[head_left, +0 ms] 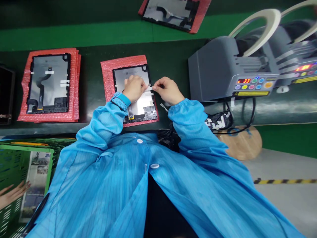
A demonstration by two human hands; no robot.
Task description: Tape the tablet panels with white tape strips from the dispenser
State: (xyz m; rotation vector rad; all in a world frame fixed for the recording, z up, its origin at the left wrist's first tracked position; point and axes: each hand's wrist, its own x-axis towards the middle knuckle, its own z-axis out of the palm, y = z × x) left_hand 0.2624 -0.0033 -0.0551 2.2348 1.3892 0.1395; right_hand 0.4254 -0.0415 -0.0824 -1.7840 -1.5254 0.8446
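A tablet screen panel (143, 104) lies silvery back up on red bubble wrap (109, 77) in the middle of the bench. Over its right edge, a short strip of white tape (149, 88) runs between my two hands. My left hand (135, 88) rests above the panel, thumb and forefinger closed at the strip's left end and hiding part of the panel. Just off the panel's right edge, my right hand (168, 91) pinches the strip's other end. Below it a loose piece of white tape (163, 107) sticks up near my sleeve.
Grey tape dispensers (213, 71) with lit displays stand right. Left, another panel (49, 84) with tape pieces lies on stacked red wrap; one more panel (170, 15) lies at the back. A green crate (53, 155) and another person's hand (15, 195) are low left; a round stool (244, 143) is right.
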